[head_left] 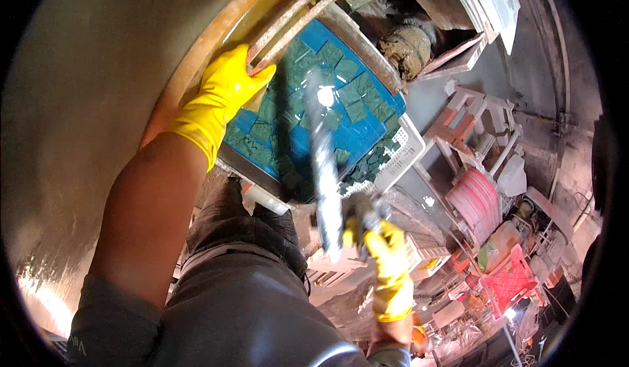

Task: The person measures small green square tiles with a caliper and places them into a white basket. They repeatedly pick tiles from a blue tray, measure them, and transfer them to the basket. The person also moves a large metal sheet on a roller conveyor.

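Observation:
My left hand (232,82), in a yellow rubber glove, is closed round the end of a rusty metal bar frame (288,23) at the upper middle. Beside it lies a blue tray or sheet (367,128) bearing many dark green square pieces (357,88), wet and shiny. In the lower middle my right hand (388,262), also gloved in yellow, is closed on a dark handle-like thing (363,216), smeared by motion. From near that hand a long silvery-white streak (322,164) rises across the tray; I cannot tell whether it is water or a shiny tool.
A white perforated crate (403,154) with more dark pieces sits at the tray's right. Farther right are a reel of pink-white line (473,204) and a red plastic basket (511,278). A large brown curved wall (85,105) stands on the left.

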`<state>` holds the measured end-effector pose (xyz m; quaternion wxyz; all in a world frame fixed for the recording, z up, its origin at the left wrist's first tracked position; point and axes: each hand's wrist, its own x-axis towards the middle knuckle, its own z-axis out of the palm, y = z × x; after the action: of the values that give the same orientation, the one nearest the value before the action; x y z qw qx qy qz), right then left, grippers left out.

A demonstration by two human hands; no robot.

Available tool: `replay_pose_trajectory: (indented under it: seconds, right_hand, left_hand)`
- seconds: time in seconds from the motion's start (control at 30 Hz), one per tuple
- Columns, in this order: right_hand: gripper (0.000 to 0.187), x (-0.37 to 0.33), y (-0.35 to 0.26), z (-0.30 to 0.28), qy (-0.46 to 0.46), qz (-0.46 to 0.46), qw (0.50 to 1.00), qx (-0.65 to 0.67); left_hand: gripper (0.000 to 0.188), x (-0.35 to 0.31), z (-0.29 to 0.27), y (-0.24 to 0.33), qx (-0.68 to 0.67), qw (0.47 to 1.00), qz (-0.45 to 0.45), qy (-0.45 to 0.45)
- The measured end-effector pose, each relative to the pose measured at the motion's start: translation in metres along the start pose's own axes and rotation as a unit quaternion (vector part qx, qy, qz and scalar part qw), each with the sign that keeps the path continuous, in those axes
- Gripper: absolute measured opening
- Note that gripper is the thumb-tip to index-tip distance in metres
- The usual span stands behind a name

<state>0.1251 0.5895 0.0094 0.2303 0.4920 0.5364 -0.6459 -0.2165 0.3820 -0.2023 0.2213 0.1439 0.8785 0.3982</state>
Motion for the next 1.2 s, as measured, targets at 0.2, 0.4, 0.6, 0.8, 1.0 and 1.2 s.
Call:
replay_pose_trajectory:
  seconds: [0.2, 0.4, 0.6, 0.8, 1.0, 1.2]
  right_hand:
    - [0.041, -0.069, 0.083, 0.052, 0.006, 0.168, 0.975, 0.145]
    - [0.045, -0.088, 0.101, 0.073, 0.05, 0.183, 0.981, 0.039]
    - [0.049, -0.099, 0.114, 0.097, 0.105, 0.153, 0.982, 0.021]
    - [0.053, -0.108, 0.128, 0.114, 0.106, 0.122, 0.987, -0.024]
    - [0.054, -0.118, 0.139, 0.136, 0.128, 0.118, 0.985, -0.012]
    - [0.055, -0.118, 0.145, 0.149, 0.128, 0.106, 0.986, -0.005]
  left_hand:
    - [0.052, 0.008, 0.007, -0.013, 0.11, 0.993, -0.033, -0.035]
    - [0.067, 0.014, 0.013, -0.022, 0.144, 0.989, 0.007, -0.006]
    - [0.071, 0.024, 0.032, -0.03, 0.122, 0.99, 0.065, 0.007]
    - [0.068, 0.057, 0.053, -0.063, 0.135, 0.981, 0.131, 0.045]
    - [0.069, -0.013, 0.019, -0.043, 0.15, 0.981, 0.101, 0.067]
    - [0.066, -0.052, 0.005, -0.045, 0.165, 0.981, 0.056, 0.083]
